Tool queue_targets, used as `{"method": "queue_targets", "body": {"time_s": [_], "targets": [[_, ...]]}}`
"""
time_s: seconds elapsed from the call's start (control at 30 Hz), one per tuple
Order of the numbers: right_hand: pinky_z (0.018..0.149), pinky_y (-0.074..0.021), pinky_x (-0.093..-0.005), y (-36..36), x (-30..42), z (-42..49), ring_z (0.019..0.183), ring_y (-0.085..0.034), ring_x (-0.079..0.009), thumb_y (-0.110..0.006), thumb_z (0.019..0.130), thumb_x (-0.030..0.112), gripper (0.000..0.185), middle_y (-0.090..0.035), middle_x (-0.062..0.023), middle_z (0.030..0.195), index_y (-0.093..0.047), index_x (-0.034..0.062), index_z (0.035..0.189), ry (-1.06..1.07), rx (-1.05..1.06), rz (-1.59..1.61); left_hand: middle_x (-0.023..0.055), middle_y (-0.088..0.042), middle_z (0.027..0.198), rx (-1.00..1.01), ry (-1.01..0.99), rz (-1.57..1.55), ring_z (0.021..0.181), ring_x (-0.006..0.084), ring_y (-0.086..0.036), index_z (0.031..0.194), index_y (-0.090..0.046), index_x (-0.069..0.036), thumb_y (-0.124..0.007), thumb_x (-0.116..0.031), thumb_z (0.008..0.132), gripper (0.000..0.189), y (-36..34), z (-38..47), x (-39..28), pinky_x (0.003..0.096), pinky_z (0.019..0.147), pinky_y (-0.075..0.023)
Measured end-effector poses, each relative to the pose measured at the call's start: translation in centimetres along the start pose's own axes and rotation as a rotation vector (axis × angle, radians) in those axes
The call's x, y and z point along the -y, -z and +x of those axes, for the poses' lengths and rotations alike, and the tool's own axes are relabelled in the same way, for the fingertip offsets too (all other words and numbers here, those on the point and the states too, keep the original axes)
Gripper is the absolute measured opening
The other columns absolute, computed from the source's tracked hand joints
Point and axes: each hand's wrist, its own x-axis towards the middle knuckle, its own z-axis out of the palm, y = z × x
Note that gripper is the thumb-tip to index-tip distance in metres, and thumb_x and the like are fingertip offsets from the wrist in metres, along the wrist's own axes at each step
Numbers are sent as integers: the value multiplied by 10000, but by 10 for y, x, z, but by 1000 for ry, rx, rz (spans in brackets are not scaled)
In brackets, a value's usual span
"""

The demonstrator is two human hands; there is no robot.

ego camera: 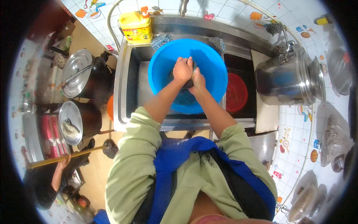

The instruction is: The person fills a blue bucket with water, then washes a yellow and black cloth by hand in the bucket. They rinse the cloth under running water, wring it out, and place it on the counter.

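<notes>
Over the blue plastic basin (152, 72), both my hands are closed around a dark, soft-looking bundle (189, 84), perhaps a cloth. My left hand (183, 70) grips it from the left and top. Against its right side is my right hand (199, 80), with the fingers partly hidden. The basin rests across the metal sink (143, 81), covering part of both compartments. Little of what lies in the basin shows beneath my hands and forearms.
Behind the basin are a yellow pump jug (136, 29) and a checked cloth (161, 41). A red basin (236, 92) sits in the right compartment, beside a large steel pot (279, 79). At left, another person's hand (65, 161) holds a yellow pole (84, 153) near lidded pots (77, 65).
</notes>
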Motion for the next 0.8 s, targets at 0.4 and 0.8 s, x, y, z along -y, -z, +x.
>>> {"method": "queue_targets", "body": {"time_s": [0.4,0.8], "targets": [[859,-470,-412,-5,15,-37,1020,-555,-249,-325,966,415,424,-542,-93,1133,-452,86,1201,-111,31,6,235,-579,869,-118,-30,-72,795,375,-574,752,-583,8,-448,-364,926,432,-35,7,47,481,675,-426],[741,-494,-414,12,30,-40,879,-590,-230,-456,915,475,471,-596,-110,1002,-522,69,1143,-159,388,34,195,-548,1008,369,-188,174,856,365,-558,914,-598,-36,-488,-222,891,218,-12,-48,-15,446,772,-448]]}}
